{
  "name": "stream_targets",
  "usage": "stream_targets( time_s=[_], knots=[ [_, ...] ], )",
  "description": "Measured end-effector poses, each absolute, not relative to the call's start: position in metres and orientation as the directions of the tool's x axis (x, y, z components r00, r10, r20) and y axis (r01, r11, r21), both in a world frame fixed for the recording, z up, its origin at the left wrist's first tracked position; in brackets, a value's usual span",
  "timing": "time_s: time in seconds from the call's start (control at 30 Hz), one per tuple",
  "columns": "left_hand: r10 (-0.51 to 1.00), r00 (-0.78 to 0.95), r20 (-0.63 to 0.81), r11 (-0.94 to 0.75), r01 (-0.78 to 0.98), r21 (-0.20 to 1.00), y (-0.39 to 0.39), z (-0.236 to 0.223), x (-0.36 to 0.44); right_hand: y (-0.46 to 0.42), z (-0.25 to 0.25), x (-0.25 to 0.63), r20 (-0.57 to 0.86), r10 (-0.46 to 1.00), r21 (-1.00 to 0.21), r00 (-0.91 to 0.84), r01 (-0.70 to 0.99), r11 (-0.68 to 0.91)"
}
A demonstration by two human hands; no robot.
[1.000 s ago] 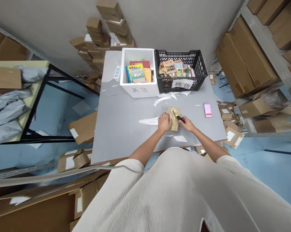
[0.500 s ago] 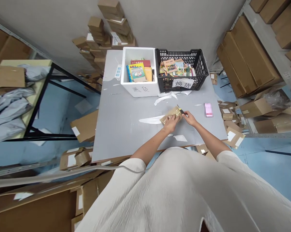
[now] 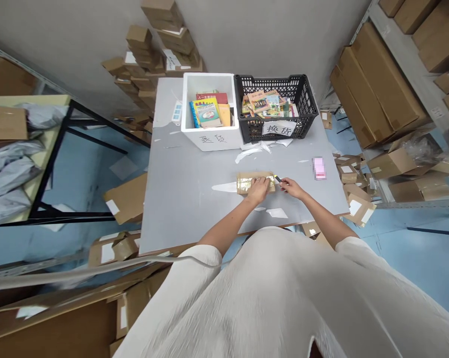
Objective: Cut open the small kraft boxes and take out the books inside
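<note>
A small brown cardboard package [image 3: 243,183] wrapped in shiny tape lies on the grey table, its long side running left to right. My left hand [image 3: 259,189] is on top of it, fingers curled over the package and holding it down. In my right hand [image 3: 293,189] is a black-and-yellow utility knife [image 3: 278,178], gripped by the handle and pointing left. Its tip is at the package's right end; whether the blade touches the cardboard I cannot tell. White paper scraps [image 3: 277,213] lie close to both hands.
Behind the package stand a white foam box [image 3: 213,139] and a black plastic crate [image 3: 297,130], both holding books. A phone with a pink screen [image 3: 319,168] lies at the right. Cardboard boxes [image 3: 381,84] and shelving surround the grey table [image 3: 175,199].
The package has turned from a slant to lie nearly level across the table. My left hand moved with it, and the knife in my right hand is now lower, at the package's right end.
</note>
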State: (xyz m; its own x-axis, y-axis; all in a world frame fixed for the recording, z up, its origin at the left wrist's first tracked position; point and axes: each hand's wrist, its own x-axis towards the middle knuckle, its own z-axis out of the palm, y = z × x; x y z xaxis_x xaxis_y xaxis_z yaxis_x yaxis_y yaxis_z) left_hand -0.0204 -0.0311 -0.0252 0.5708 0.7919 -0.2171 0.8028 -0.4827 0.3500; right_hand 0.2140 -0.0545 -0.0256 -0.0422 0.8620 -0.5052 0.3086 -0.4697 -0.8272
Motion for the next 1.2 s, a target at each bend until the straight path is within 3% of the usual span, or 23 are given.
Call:
stream_targets(
  time_s=[0.27,0.43,0.6,0.8,0.97,1.2],
  knots=[
    [0.81,0.546,-0.213,-0.465,0.82,0.333,-0.032,-0.026,-0.015,-0.053,-0.002,0.268,-0.462,0.881,-0.75,-0.101,0.575,-0.327],
    [0.813,0.545,-0.205,-0.471,0.823,0.318,-0.036,-0.025,-0.016,-0.046,0.004,0.276,-0.382,0.902,-0.695,-0.202,0.706,-0.137],
    [0.815,0.539,-0.211,-0.463,0.826,0.321,-0.038,-0.024,-0.017,-0.029,-0.004,0.275,-0.302,0.902,-0.549,-0.308,0.83,0.1],
    [0.816,0.54,-0.207,-0.464,0.825,0.323,-0.04,-0.024,-0.019,-0.015,-0.007,0.255,-0.271,0.898,-0.353,-0.346,0.904,0.242],
    [0.824,0.527,-0.209,-0.453,0.834,0.316,-0.04,-0.024,-0.018,-0.018,-0.002,0.247,-0.352,0.878,-0.303,-0.325,0.927,0.221],
    [0.827,0.526,-0.198,-0.45,0.831,0.326,-0.039,-0.027,-0.018,-0.039,-0.006,0.27,-0.476,0.834,-0.538,-0.279,0.843,-0.024]
  ],
)
